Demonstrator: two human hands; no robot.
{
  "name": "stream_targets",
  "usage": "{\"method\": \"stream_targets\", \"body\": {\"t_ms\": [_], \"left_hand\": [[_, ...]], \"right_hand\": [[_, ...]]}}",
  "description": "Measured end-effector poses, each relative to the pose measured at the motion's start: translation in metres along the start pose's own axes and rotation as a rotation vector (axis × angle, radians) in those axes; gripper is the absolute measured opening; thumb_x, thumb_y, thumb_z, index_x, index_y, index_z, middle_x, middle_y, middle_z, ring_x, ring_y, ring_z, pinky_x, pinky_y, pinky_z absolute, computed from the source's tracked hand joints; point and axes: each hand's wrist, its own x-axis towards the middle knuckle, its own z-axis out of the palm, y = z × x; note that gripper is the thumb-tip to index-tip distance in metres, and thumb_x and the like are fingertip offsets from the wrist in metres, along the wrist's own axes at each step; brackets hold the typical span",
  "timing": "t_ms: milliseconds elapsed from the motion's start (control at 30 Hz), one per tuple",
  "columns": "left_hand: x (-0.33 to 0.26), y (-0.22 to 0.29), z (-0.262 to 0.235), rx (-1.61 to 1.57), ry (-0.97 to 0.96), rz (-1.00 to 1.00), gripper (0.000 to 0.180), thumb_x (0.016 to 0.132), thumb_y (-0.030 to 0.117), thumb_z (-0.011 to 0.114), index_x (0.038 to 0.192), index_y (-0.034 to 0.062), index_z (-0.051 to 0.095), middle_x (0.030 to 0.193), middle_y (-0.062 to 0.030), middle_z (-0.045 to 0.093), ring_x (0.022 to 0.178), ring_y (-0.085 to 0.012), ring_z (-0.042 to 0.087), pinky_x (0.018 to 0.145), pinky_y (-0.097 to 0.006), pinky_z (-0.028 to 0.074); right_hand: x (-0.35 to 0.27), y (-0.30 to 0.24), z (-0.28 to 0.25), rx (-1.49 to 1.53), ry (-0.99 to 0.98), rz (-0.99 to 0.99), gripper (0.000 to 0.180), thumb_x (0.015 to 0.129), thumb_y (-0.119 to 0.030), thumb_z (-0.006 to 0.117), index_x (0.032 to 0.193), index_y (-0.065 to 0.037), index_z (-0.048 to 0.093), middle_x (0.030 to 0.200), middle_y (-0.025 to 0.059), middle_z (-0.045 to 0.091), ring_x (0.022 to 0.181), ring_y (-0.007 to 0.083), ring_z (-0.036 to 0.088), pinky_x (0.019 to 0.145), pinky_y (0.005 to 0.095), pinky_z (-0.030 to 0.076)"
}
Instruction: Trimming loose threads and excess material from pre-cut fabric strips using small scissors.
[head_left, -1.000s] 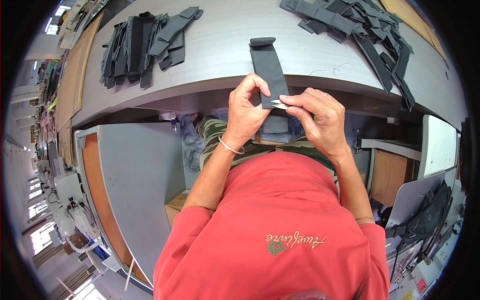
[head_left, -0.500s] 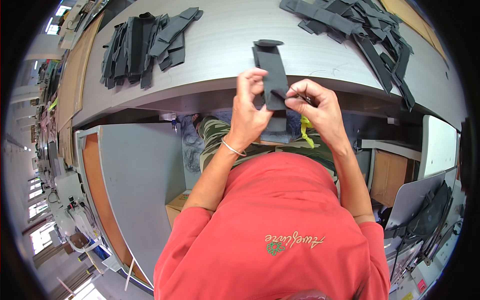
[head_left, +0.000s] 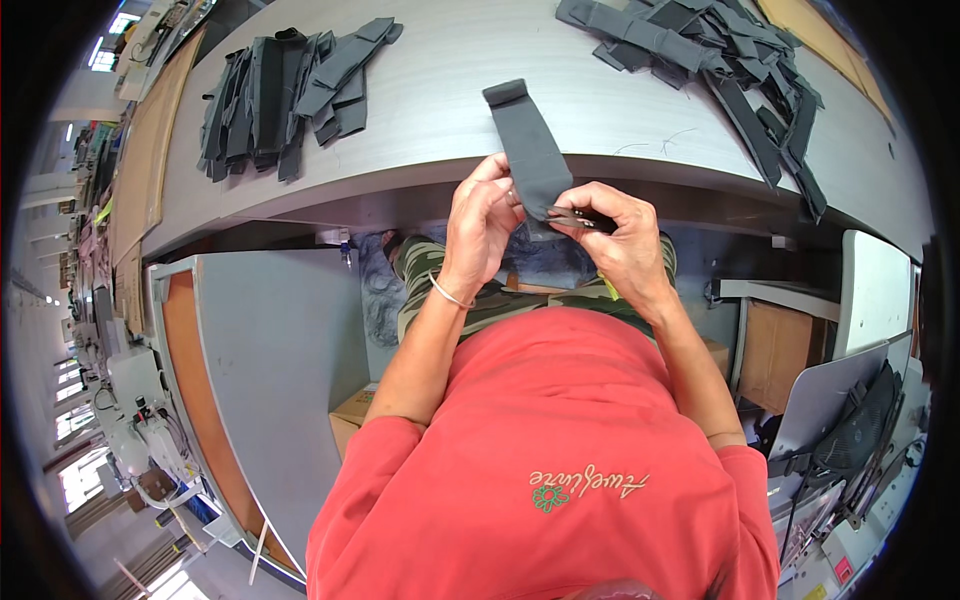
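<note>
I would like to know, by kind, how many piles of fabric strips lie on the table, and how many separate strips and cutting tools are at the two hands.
Piles of dark grey fabric strips: 2 (left pile, right pile)
Single dark grey strip: 1
Thread snips, in the right hand: 1
Total: 4
</note>
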Motion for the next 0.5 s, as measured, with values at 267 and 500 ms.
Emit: {"method": "stream_targets", "body": {"t_ms": [267,500], "left_hand": [[0.000,-0.005,0.001,0.149,0.021,0.088,0.020,0.088,0.001,0.061,0.106,-0.0011,0.054,0.105,-0.0072,0.059,0.091,-0.0090,0.058,0.080,-0.023,0.049],[-0.003,0.000,0.004,0.069,0.002,-0.043,0.023,0.087,-0.001,0.061,0.109,-0.0037,0.055,0.101,-0.0085,0.064,0.088,-0.0105,0.061,0.081,-0.025,0.051]], "right_hand": [[0.007,-0.005,-0.014,-0.110,0.134,-0.066,0.024,0.079,-0.008,0.071,0.102,-0.004,0.066,0.092,0.0063,0.068,0.078,0.0150,0.063,0.071,0.0261,0.050],[0.021,0.005,-0.022,-0.503,0.191,-0.289,0.013,0.080,-0.014,0.069,0.092,-0.012,0.071,0.080,0.0013,0.068,0.068,0.0184,0.061,0.065,0.0288,0.047]]}}
